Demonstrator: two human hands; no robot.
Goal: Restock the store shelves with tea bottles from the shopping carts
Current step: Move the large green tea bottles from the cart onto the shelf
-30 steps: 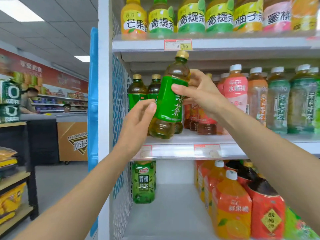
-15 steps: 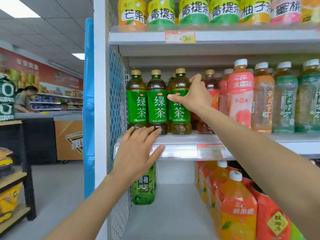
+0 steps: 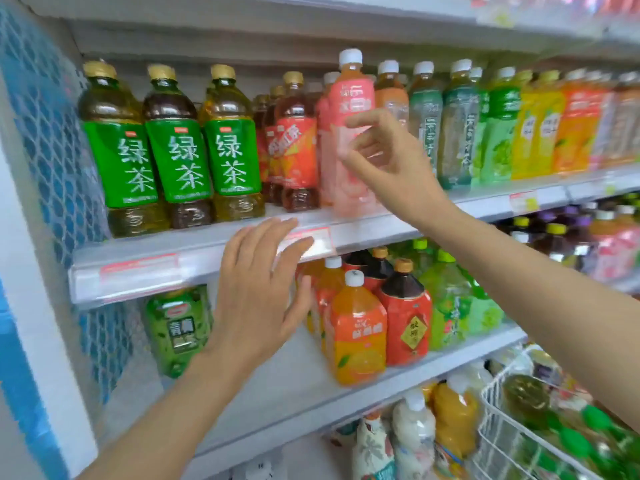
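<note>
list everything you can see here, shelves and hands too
green tea bottles: three in the front row, green labels, gold caps, left end of middle shelf
red tea bottles: a few, red-orange labels, right of the green ones
pink bottle: one in front, white cap, behind the right hand
mixed bottles: many, green, yellow and orange, right part of middle shelf
large bottles: several, orange, red and green, lower shelf
middle shelf: one, white, price strip on its edge
wire basket: one, white, bottom right, holding bottles
left hand: open, in front of shelf edge
right hand: open, fingers spread, in front of pink bottle
</note>
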